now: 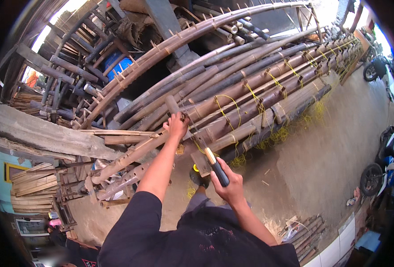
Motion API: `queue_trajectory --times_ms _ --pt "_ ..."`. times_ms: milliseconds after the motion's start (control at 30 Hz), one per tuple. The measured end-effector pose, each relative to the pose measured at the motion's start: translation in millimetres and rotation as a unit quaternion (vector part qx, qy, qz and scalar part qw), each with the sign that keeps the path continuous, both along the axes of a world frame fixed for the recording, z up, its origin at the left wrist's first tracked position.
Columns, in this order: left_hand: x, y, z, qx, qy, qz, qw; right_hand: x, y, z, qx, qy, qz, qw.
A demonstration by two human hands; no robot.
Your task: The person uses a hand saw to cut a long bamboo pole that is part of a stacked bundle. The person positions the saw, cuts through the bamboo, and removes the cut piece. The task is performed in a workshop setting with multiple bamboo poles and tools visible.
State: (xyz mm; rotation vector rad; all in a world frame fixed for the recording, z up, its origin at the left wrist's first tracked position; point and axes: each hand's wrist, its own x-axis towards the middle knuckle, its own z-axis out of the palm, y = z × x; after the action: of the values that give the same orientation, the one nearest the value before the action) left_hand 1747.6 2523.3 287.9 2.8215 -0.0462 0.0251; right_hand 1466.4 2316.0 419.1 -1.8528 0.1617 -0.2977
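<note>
Left hand (177,125) of ours reaches up and forward, fingers closed on a bamboo pole (137,153) that slants from lower left up toward the stack; a short grey peg (172,104) stands just above the hand, touching it. Our right hand (229,183) sits lower and nearer our body, clenched around the dark handle of a knife (215,165), whose pale blade end points up toward the pole. We see the knife tip just below the left hand, close to a flat bamboo slat (223,141).

Ahead of us lies a long bamboo frame (268,86), many poles side by side, bound with yellow cord (227,111) whose loose ends hang at its near edge. One bent pole (197,29) arches over the top. Below the frame is bare ground (321,155). At the right edge stand motorbikes (381,171). At the left lies a heavy wooden beam (36,129), with a pile of split slats (32,184) under it.
</note>
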Motion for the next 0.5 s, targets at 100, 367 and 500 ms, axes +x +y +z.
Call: queue_trajectory --times_ms 100,367,500 --pt "10.6 3.0 0.1 0.003 0.002 0.009 1.000 2.4 0.7 4.8 -0.016 -0.009 0.010 1.000" --pt "15.6 4.9 -0.4 0.007 0.003 0.002 1.000 11.6 -2.4 5.6 -0.007 0.001 0.001 1.000" --pt "13.9 -8.7 11.6 -0.002 0.033 0.011 0.999 -1.5 -3.5 -7.5 0.013 -0.012 -0.017 1.000"
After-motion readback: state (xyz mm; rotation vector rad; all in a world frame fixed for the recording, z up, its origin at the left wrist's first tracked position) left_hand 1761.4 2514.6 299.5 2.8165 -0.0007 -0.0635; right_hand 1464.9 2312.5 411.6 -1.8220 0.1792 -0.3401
